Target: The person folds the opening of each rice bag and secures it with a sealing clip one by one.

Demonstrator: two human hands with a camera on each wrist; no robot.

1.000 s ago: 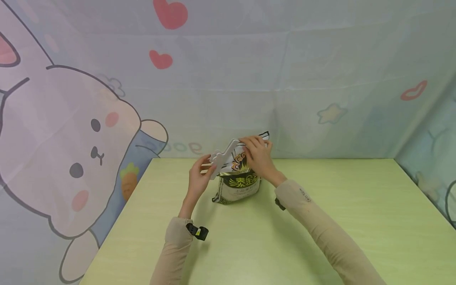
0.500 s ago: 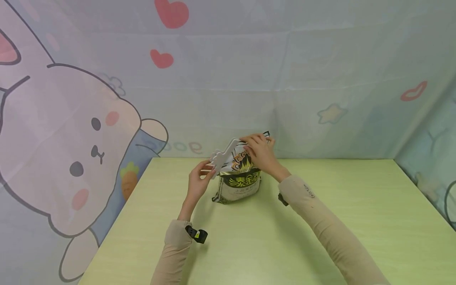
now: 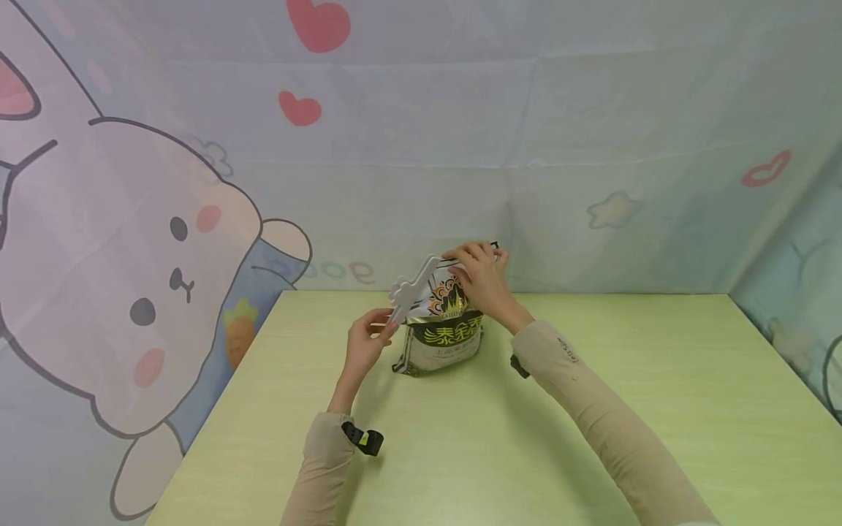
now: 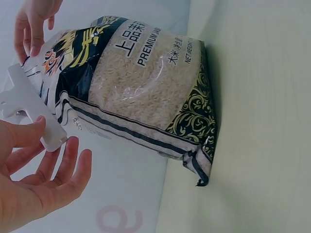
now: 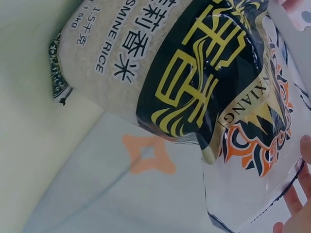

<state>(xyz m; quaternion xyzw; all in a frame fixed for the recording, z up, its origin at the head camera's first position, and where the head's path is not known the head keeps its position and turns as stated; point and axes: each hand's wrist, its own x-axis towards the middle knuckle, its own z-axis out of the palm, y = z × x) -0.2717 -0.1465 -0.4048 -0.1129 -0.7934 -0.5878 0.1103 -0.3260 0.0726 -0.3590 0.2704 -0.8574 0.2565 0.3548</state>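
A clear-fronted bag of jasmine rice point(image 3: 450, 343) stands on the table, its black band and gold lettering facing me. Along the left part of its upper edge slants a white bag clip point(image 3: 411, 291) with a scalloped outer side. My left hand point(image 3: 365, 342) pinches the lower end of this clip between thumb and index finger. In the left wrist view, the other fingers of that left hand point(image 4: 43, 179) spread loosely below the clip point(image 4: 35, 108). My right hand point(image 3: 485, 283) grips the bag's top edge, thumb in front. In the right wrist view, fingers show behind the edge.
The pale yellow-green table point(image 3: 460, 453) extends around the bag on every side. Close behind it hangs a printed cloth backdrop point(image 3: 421, 168) with a cartoon rabbit and hearts. A dark cable loop point(image 3: 830, 376) shows at the far right.
My left hand has slid slightly down toward the clip's lower end, uncovering more of it. The right hand's fingers have shifted a little along the top edge. Bag and clip stay in place.
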